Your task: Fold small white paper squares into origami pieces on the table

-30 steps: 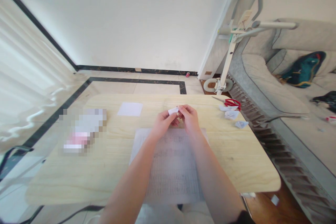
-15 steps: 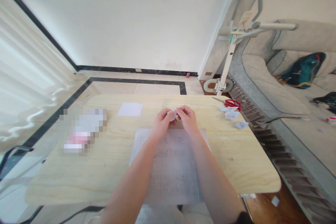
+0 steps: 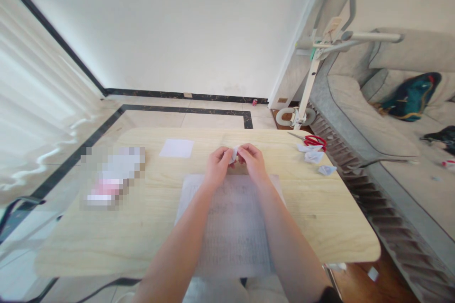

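Note:
Between my two hands is a small folded piece of white paper [image 3: 234, 154], held just above the far part of the table. My left hand [image 3: 217, 164] pinches its left side with thumb and fingers. On the other side, my right hand [image 3: 253, 160] grips the paper's right edge between thumb and fingertips. The fingers hide much of the paper, so its exact shape cannot be made out. Under my forearms lies a large printed sheet [image 3: 236, 227].
Folded white paper pieces [image 3: 313, 156] lie at the table's right, beside red-handled scissors [image 3: 314, 141]. A flat white sheet [image 3: 177, 148] rests at the far left of the wooden table [image 3: 156, 227]. A blurred-out object [image 3: 117, 175] is further left. A sofa [image 3: 355, 104] stands to the right.
My fingers have shifted slightly on the folded paper, and a bit more of it shows between the hands. Everything on the table stays in place.

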A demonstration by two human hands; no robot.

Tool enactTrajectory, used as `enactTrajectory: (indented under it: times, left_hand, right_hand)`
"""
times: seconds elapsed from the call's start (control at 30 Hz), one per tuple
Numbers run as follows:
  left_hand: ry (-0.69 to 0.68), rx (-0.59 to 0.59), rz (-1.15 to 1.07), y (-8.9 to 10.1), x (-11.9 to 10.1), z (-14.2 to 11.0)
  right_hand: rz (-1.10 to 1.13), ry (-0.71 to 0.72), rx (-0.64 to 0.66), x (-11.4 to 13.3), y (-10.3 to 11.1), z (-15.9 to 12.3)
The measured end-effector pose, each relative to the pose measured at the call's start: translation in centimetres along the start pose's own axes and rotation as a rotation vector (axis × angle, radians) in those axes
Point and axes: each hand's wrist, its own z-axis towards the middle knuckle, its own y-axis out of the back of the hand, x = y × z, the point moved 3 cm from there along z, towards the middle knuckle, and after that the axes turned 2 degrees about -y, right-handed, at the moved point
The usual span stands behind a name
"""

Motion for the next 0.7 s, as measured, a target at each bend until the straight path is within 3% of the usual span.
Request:
enactTrajectory:
  times: [0.2, 0.7]
  left_hand:
    - [0.003, 0.052, 0.000, -0.1, 0.3, -0.1]
    - [0.063, 0.041, -0.103, -0.1, 1.1, -0.1]
  right_hand:
    - [-0.065, 0.005, -0.006, -0.3, 0.1, 0.2]
    - [-0.159, 0.048, 0.095, 0.4, -0.5, -0.3]
